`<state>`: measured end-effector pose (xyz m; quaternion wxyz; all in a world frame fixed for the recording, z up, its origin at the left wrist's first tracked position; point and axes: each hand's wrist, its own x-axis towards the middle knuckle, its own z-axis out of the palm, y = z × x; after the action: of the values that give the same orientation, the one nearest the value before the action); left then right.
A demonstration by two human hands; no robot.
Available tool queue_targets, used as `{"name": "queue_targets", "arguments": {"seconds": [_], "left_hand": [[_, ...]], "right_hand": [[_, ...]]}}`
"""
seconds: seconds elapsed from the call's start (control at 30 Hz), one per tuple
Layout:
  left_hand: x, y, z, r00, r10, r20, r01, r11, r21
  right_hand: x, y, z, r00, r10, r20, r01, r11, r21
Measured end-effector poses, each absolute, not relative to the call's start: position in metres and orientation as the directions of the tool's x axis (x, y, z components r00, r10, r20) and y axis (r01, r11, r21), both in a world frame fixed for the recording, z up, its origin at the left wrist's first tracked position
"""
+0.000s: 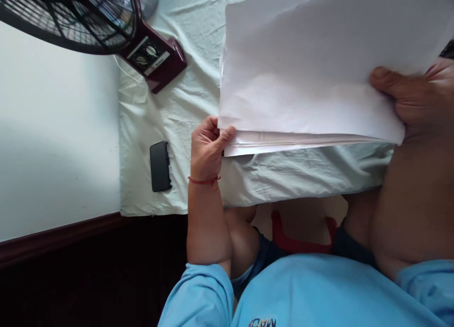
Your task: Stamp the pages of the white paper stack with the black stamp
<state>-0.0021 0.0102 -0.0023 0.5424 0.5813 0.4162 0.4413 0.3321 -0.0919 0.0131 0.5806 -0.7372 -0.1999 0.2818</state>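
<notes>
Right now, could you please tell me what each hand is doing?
Left hand: closed on the corner of the paper stack.
Right hand: thumb on the stack's opposite edge, gripping it.

A pale green sheet (198, 104), creased in places, covers a bed. Beside it stands a white wall (53, 128) with a dark wooden skirting (60, 237) above a dark floor (88, 289). A maroon fan (106, 24) and a black phone (160, 166) rest on the sheet in soft daylight.

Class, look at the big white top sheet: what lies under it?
Under the top sheet, edges of more stacked papers show, resting on pale bedsheet. Their faces are covered.
</notes>
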Motion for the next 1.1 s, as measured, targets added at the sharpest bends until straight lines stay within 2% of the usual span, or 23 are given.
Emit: {"name": "queue_targets", "arguments": {"seconds": [0.27,0.4,0.57,0.73,0.87,0.97,1.1], "left_hand": [[-0.001,0.010,-0.003,0.185,0.982,0.041,0.026,-0.046,0.999],[0.000,0.010,-0.004,0.184,0.982,0.042,0.003,-0.043,0.999],[-0.002,0.013,-0.004,0.171,0.984,0.046,-0.001,-0.046,0.999],[-0.007,0.015,-0.004,0.181,0.983,0.041,-0.001,-0.042,0.999],[-0.008,0.017,-0.006,0.251,0.966,0.061,-0.081,-0.042,0.996],[-0.007,0.017,-0.008,0.281,0.954,0.101,-0.103,-0.074,0.992],[-0.004,0.010,-0.006,0.222,0.965,0.139,-0.065,-0.127,0.990]], "right_hand": [[0.334,-0.092,0.012,0.732,0.654,-0.190,-0.041,-0.236,-0.971],[0.337,-0.092,0.007,0.749,0.647,-0.142,-0.012,-0.201,-0.980],[0.338,-0.093,0.009,0.717,0.672,-0.183,-0.018,-0.246,-0.969],[0.343,-0.092,0.003,0.702,0.701,-0.120,-0.008,-0.161,-0.987],[0.345,-0.094,-0.002,0.680,0.731,-0.056,-0.045,-0.034,-0.998],[0.346,-0.101,-0.001,0.659,0.752,-0.009,0.009,-0.020,-1.000],[0.349,-0.112,-0.002,0.655,0.755,-0.006,0.142,-0.131,-0.981]]}}
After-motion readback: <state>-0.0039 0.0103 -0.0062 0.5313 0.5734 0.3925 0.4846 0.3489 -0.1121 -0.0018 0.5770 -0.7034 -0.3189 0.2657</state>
